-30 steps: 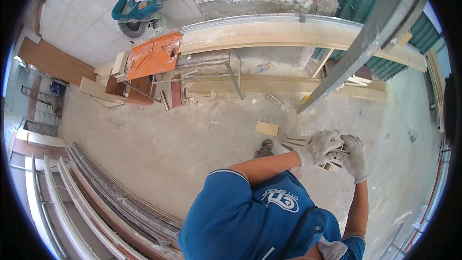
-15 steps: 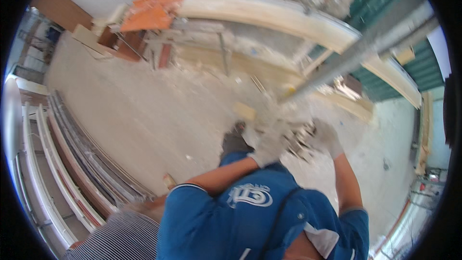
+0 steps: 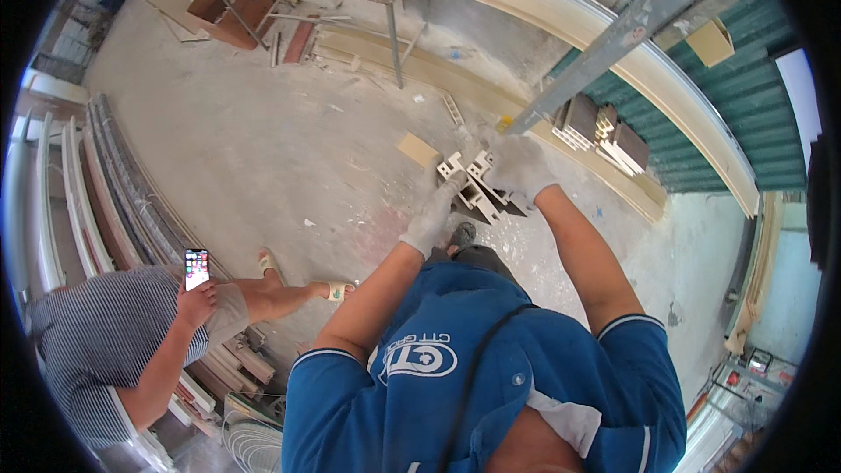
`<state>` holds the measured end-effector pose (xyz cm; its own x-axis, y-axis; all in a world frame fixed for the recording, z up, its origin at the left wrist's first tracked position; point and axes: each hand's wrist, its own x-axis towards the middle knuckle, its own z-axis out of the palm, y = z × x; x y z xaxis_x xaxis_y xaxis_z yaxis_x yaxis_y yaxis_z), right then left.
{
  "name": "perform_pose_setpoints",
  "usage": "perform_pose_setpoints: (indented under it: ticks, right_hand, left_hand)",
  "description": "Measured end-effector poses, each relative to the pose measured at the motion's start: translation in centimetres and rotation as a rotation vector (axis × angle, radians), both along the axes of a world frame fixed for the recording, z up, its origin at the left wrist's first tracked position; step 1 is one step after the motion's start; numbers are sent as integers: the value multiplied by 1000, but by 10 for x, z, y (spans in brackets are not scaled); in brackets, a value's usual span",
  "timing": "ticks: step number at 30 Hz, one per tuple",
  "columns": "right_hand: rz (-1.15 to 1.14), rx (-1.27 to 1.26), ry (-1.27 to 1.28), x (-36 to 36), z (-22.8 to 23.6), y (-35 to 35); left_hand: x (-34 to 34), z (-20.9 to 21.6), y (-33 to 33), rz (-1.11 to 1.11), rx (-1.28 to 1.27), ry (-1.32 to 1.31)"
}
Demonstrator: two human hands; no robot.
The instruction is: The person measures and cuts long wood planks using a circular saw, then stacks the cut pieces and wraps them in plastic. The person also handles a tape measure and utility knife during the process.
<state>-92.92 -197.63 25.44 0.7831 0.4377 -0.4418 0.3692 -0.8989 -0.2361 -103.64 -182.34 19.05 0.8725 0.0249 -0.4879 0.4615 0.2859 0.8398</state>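
Evidently, the two gloved hands share one load: a loose bundle of short hollow profile offcuts with cream cut ends and dark brown faces [image 3: 474, 195] sits between them, fanned at uneven angles above the floor. The left hand in a pale grey work glove [image 3: 428, 220] is closed on the bundle's left side, its fingers against the cream ends. The right hand in a matching pale glove [image 3: 524, 172] is at the bundle's right side, but it is blurred, and whether its fingers are closed cannot be told. Just beyond the left hand, a flat cream rectangular board [image 3: 418, 150] lies on the grey concrete floor [image 3: 254, 131]. Farther out, past the bundle, lies a narrow slotted cream strip [image 3: 452, 109]. Beyond the right hand, a slanting grey metal post [image 3: 613, 45] comes down, and to its right rests a stack of brown and cream hollow pieces [image 3: 603, 136]. Well apart to the left of the grip, another person in a striped shirt [image 3: 101, 324] holds a lit black smartphone [image 3: 197, 270].
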Motion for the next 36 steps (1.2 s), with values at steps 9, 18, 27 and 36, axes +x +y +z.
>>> perform_pose_setpoints:
  ticks: [9, 18, 27, 36]
  right_hand:
    - [451, -361, -50, 17, -1, 24]
    - [492, -90, 111, 55, -13, -2]
    - [652, 166, 75, 77, -25, -23]
    - [608, 158, 39, 84, -46, -21]
  left_hand:
    - [6, 0, 3, -16, 127, 108]
    - [-30, 11, 8, 184, 427, 63]
    - [-45, 22, -48, 440, 874, 4]
    - [-51, 42, -83, 491, 926, 332]
